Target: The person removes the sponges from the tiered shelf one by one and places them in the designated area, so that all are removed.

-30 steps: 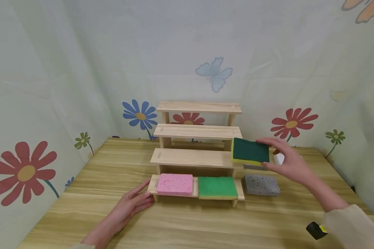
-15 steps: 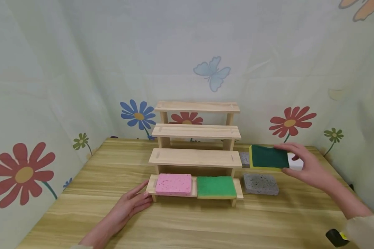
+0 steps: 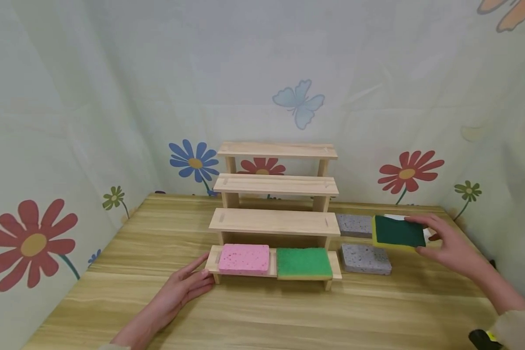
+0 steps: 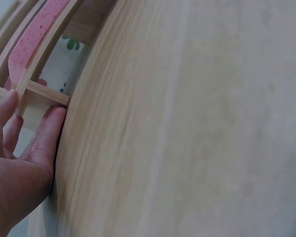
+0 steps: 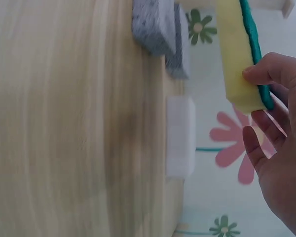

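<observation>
A scouring sponge (image 3: pixel 399 231), dark green on top and yellow below, hangs over the right of the table. My right hand (image 3: pixel 450 245) pinches its right end; the right wrist view shows the thumb on the yellow foam. My left hand (image 3: pixel 185 287) rests with fairly straight fingers against the left end of a stepped wooden shelf (image 3: pixel 271 221). In the left wrist view its fingertips touch the board's end and the leg. On the lowest step lie a pink sponge (image 3: pixel 244 257) and, beside it, a bright green scouring sponge (image 3: pixel 304 262).
Right of the shelf lie two speckled grey blocks, one nearer (image 3: pixel 366 258) and one farther back (image 3: pixel 354 225). A white block (image 5: pixel 180 136) is partly hidden behind the held sponge in the head view. A black and yellow object (image 3: pixel 483 339) shows by the right sleeve.
My right hand has carried the dark green sponge rightward and lower, away from the shelf, uncovering the rear grey block. My left hand stays at the shelf's end.
</observation>
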A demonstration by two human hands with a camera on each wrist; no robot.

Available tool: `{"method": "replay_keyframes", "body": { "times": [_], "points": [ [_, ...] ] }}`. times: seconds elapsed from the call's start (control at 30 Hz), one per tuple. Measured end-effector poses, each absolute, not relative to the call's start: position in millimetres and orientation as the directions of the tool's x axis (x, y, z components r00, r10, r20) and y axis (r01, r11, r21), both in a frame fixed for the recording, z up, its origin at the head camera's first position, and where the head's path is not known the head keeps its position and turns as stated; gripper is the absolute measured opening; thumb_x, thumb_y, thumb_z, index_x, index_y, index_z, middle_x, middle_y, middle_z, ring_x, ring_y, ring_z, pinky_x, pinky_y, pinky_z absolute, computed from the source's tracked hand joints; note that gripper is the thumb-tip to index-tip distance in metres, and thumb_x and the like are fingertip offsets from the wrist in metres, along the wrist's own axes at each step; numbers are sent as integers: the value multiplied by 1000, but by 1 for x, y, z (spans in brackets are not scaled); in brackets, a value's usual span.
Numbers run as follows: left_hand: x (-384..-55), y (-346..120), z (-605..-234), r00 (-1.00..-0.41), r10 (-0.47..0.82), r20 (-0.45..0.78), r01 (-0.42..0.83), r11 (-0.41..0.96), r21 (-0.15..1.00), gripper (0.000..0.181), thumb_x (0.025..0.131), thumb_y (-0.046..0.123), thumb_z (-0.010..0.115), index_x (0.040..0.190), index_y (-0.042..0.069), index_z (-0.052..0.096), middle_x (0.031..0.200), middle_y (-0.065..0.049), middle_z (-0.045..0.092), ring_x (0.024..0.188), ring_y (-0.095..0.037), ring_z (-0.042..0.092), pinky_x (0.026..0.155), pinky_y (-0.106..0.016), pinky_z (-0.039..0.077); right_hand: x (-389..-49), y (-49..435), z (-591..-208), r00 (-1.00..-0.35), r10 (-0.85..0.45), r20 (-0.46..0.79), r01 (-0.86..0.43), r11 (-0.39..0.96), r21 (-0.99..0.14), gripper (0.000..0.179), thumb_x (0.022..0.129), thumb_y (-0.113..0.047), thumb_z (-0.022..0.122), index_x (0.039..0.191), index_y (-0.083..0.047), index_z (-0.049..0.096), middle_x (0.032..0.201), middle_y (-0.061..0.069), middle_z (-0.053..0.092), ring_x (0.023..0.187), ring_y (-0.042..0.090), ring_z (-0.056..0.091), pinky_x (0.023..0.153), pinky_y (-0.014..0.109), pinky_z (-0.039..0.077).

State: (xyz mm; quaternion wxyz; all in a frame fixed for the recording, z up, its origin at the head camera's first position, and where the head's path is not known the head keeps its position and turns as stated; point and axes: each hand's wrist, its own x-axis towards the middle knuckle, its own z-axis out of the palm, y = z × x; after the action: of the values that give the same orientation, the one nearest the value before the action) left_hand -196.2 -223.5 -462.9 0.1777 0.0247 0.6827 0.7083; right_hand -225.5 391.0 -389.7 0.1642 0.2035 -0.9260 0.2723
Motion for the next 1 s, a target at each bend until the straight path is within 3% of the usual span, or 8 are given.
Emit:
{"method": "replay_keyframes", "body": {
  "times": [0.13, 0.23, 0.5, 0.77, 1.0],
  "points": [
    [-196, -222, -462, -939, 272, -211, -220, -4, 976, 70, 101, 30, 57, 159, 15, 21, 154, -24, 38, 124, -18, 59, 106, -32, 52, -225, 404, -395, -885, -282, 370, -433, 790, -433, 68, 74, -3, 82, 136, -7, 54, 129, 11, 51, 98, -17, 34, 64, 18, 52],
    [-196, -222, -462, -940, 264, -214, -223, -5, 975, 70, 101, 30, 57, 159, 16, 21, 154, -25, 37, 124, -18, 59, 106, -32, 52, -226, 412, -399, -907, -264, 328, -396, 802, -447, 68, 74, -4, 81, 136, -6, 52, 130, 20, 50, 96, -16, 33, 64, 17, 50],
    [-197, -222, -464, -940, 262, -217, -225, 2, 974, 70, 101, 31, 57, 159, 16, 21, 153, -25, 39, 124, -18, 58, 106, -32, 52, -228, 429, -410, -929, -250, 272, -357, 800, -483, 69, 75, -2, 79, 137, -2, 49, 130, 19, 48, 96, -18, 32, 65, 17, 50],
    [-197, -223, -464, -939, 268, -216, -224, 0, 975, 71, 100, 33, 58, 159, 17, 21, 155, -25, 36, 125, -18, 58, 107, -32, 52, -231, 445, -419, -945, -249, 213, -324, 811, -488, 69, 76, -2, 77, 139, -3, 48, 128, 7, 46, 97, -20, 32, 69, 15, 50],
    [-196, -222, -463, -940, 267, -211, -221, -8, 975, 71, 100, 30, 58, 159, 16, 21, 155, -27, 35, 125, -20, 58, 107, -32, 52, -230, 456, -429, -951, -250, 180, -307, 813, -494, 69, 76, -2, 77, 138, 0, 48, 128, 9, 45, 97, -22, 30, 70, 14, 50]
  ]
}}
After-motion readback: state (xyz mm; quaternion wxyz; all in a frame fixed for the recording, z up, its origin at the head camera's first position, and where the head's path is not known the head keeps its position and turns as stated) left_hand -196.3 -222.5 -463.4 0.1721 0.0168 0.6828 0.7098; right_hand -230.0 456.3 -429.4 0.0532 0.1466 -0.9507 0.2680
